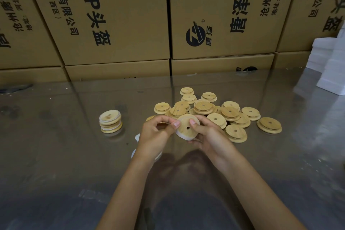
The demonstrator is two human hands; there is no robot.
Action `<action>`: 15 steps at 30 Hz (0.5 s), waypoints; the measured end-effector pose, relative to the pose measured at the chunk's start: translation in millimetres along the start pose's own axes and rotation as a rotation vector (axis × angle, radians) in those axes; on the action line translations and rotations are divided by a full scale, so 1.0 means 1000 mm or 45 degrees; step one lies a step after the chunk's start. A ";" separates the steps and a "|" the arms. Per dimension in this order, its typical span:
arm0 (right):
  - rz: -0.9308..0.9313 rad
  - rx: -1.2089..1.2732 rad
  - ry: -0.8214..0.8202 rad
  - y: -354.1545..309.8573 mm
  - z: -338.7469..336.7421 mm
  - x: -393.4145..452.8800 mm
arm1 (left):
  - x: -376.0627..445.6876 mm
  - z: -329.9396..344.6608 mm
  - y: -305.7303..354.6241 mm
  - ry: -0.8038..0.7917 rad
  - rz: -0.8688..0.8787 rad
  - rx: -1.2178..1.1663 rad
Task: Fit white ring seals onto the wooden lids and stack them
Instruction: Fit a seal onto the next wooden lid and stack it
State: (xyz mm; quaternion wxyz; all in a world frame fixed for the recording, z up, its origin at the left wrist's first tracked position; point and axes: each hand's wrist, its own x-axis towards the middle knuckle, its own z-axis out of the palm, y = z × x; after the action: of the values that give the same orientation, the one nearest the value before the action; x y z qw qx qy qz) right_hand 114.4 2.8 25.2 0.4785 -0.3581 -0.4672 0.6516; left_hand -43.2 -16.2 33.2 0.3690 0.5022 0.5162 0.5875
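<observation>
Hands, left hand [158, 132] and right hand [207, 136], grip one lid [186, 127] mid-sealing; small finished stack [110, 121] to their left, many loose lids [233, 115] beyond them.

- My table [65, 155] was shiny, grey and reflective.
- A short stack of ringed lids [110, 121] stood on its left.
- A loose pile of wooden lids [220, 112] lay mid-table.
- White boxes [332, 73] sat at its far right.
</observation>
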 end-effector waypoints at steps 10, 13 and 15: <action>-0.010 0.025 -0.018 0.002 -0.003 0.000 | 0.002 0.004 -0.008 -0.022 -0.009 0.023; 0.002 0.015 0.010 0.003 -0.005 0.001 | -0.001 0.007 -0.010 -0.006 0.001 0.057; 0.007 0.041 0.035 0.003 -0.005 0.002 | -0.002 0.009 -0.010 -0.009 0.001 0.103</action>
State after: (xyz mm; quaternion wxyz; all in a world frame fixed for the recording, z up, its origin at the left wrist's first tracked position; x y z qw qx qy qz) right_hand 118.0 5.5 20.4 0.4889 -0.3605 -0.4488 0.6554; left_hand -34.8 -14.5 22.7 0.3501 0.5189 0.5381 0.5645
